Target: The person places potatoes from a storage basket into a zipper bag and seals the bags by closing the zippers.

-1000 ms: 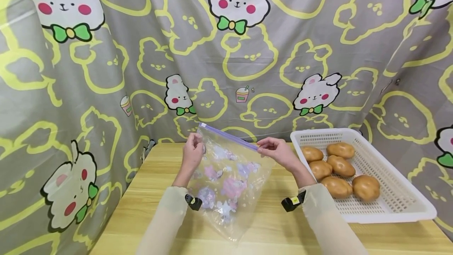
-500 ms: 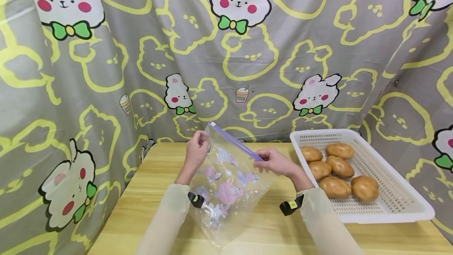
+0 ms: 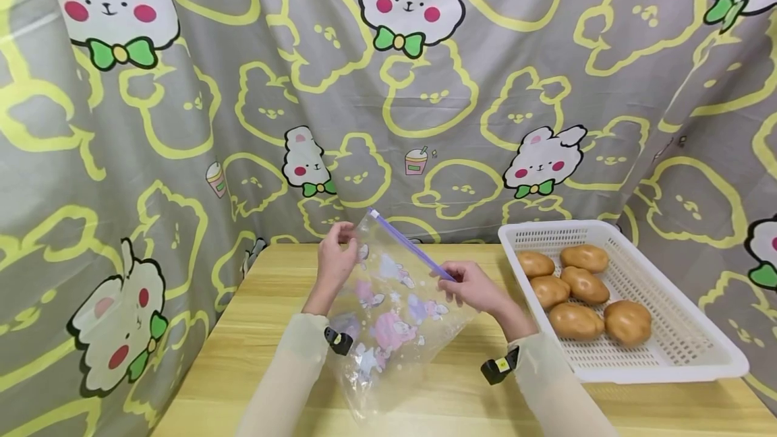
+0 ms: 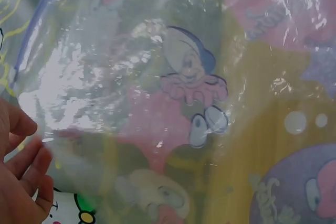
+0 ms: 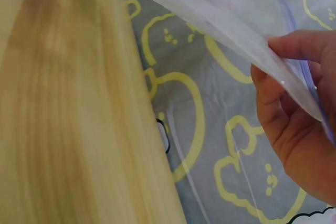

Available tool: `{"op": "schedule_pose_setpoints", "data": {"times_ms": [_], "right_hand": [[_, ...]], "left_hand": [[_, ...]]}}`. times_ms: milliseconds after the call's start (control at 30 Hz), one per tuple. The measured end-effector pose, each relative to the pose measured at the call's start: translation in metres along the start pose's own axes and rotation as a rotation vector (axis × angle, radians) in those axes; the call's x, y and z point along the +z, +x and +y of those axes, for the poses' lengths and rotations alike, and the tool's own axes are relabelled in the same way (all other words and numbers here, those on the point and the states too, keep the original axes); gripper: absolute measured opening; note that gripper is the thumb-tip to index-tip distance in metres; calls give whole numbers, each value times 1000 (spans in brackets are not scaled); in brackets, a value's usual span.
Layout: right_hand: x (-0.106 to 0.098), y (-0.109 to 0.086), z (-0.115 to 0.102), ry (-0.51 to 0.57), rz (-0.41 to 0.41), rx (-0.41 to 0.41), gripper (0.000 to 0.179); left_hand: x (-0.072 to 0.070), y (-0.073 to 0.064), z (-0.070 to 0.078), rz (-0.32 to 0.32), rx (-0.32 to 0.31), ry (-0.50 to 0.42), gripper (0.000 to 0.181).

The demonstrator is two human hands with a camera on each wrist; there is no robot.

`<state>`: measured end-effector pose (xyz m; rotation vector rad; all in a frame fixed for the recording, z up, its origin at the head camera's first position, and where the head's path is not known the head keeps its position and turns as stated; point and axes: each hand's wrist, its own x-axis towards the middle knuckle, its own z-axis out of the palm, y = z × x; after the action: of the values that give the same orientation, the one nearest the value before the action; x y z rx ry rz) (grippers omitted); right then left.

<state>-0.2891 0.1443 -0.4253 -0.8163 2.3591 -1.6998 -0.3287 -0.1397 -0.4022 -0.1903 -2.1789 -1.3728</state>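
A clear plastic slider zip bag [image 3: 396, 332] printed with pink and purple cartoon figures hangs tilted above the table. Its purple zip strip [image 3: 408, 241] slants down to the right, with a white slider at the upper left end. My left hand [image 3: 336, 258] holds the bag's left side edge below that end; the left wrist view shows the left fingers [image 4: 38, 169] bent at the film's edge. Near the strip's lower right end, my right hand [image 3: 476, 286] pinches the bag between thumb and fingers. In the right wrist view the film [image 5: 231, 17] passes between them.
To the right stands a white perforated plastic basket [image 3: 686, 319] with several brown potatoes [image 3: 627, 322] in its left part. A wooden table [image 3: 243, 356] lies under the bag. Behind and at both sides hangs a grey cartoon curtain [image 3: 437, 127].
The bag's top has shifted right and its zip strip slants more steeply. My left hand has moved slightly right; my right hand has gone a little lower. The basket and potatoes stay put.
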Motion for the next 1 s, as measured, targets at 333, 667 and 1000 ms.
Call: {"op": "schedule_pose_setpoints", "data": {"times_ms": [333,667,1000], "right_hand": [[15,-6,11,-100,129,22,20],[33,-12,14,-194,195,-56,38],[48,-21,16,-359,184,-120,41]], "left_hand": [[19,-15,7,-98,-103,49,12],[56,-44,35,-390,-281,36,30],[76,-58,38,-382,-418,-130,35]]}}
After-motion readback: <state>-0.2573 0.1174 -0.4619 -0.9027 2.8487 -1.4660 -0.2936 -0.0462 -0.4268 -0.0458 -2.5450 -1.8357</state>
